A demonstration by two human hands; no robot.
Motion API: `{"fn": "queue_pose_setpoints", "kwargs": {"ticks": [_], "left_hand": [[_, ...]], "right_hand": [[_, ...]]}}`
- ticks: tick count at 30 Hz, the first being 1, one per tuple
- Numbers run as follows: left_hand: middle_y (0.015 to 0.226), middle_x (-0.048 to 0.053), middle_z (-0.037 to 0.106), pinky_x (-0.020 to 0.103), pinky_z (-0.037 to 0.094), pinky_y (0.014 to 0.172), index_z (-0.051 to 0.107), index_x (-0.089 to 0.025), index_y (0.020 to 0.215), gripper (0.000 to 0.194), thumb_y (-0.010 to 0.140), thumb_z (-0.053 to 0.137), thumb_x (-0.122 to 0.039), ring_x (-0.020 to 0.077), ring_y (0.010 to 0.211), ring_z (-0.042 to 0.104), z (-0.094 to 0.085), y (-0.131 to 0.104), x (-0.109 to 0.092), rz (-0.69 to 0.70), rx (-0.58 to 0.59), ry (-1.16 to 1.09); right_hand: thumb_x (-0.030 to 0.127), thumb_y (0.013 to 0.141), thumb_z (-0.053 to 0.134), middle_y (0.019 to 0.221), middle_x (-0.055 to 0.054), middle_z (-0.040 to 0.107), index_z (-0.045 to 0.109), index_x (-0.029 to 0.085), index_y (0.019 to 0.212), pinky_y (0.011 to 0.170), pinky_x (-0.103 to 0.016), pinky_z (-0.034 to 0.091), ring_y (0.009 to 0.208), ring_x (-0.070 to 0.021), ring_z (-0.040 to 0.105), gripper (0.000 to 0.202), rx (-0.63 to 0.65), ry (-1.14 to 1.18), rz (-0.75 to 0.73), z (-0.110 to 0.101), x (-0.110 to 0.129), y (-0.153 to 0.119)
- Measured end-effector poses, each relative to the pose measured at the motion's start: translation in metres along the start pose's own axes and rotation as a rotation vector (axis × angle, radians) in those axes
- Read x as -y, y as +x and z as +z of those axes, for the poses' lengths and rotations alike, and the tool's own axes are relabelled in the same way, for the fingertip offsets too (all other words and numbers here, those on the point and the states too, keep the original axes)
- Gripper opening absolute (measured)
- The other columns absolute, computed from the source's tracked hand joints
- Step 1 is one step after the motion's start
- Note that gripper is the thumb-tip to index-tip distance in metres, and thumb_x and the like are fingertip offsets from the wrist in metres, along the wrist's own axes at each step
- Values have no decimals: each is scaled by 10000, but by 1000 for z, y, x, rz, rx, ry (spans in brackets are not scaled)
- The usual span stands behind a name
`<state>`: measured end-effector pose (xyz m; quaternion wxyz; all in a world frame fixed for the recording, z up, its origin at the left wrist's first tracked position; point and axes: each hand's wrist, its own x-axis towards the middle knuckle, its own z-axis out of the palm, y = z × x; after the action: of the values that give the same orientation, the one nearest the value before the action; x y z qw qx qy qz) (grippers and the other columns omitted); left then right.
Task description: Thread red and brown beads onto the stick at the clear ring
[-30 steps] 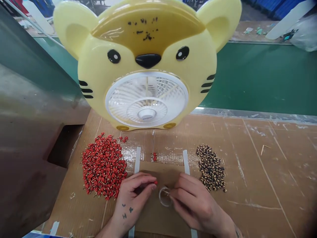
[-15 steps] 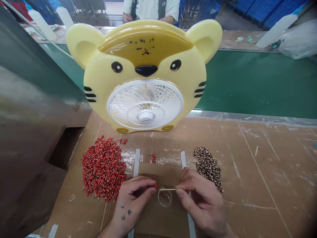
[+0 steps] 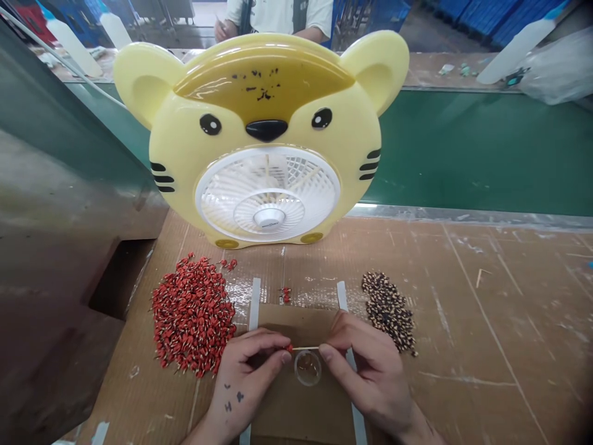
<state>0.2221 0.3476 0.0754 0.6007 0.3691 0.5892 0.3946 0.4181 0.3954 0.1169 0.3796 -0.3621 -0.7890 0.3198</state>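
Head: thin pale stick, red tip.

Your bench is covered with scuffed brown cardboard, and the yellow tiger-faced fan stands upright on it at the far edge. Just in front of the fan to its left lies a heap of red pieces; to its right, a smaller heap of dark pieces. Between the heaps, nearer you than the fan, a small clear cup sits on a cardboard patch edged by two white strips.
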Motion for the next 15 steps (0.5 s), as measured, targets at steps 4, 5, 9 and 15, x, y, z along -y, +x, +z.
{"fn": "queue_pose_setpoints", "kwargs": {"ticks": [4, 5, 9, 15], "left_hand": [[848, 36, 678, 4, 476, 676, 775, -178, 834, 376, 702, 731, -526, -22, 750, 614, -2, -1, 4, -27, 13, -6], [864, 37, 681, 2, 477, 688, 774, -177, 844, 381, 701, 731, -528, -22, 765, 615, -3, -2, 6, -41, 14, -2], [895, 35, 689, -15, 465, 685, 772, -171, 870, 415, 681, 742, -539, -27, 771, 609, -4, -2, 7, -73, 9, 9], [952, 58, 715, -52, 476, 736, 789, -187, 799, 444, 568, 802, -566, -3, 827, 657, -4, -2, 0, -97, -82, -5]], "right_hand": [[46, 853, 564, 712, -9, 518, 537, 131, 784, 614, -208, 385, 701, -65, 488, 113, 23, 52, 28, -8, -3, -4], [46, 857, 556, 716, -11, 514, 535, 133, 790, 620, -217, 384, 706, -70, 487, 112, 20, 68, 32, -11, -4, -5], [33, 847, 557, 708, -24, 485, 518, 122, 785, 633, -230, 333, 723, -82, 450, 115, 118, -23, -5, -21, -2, -9], [242, 901, 617, 757, -41, 513, 564, 111, 762, 648, -229, 344, 747, -97, 443, 198, 263, -278, 64, -31, -2, -11]]}}
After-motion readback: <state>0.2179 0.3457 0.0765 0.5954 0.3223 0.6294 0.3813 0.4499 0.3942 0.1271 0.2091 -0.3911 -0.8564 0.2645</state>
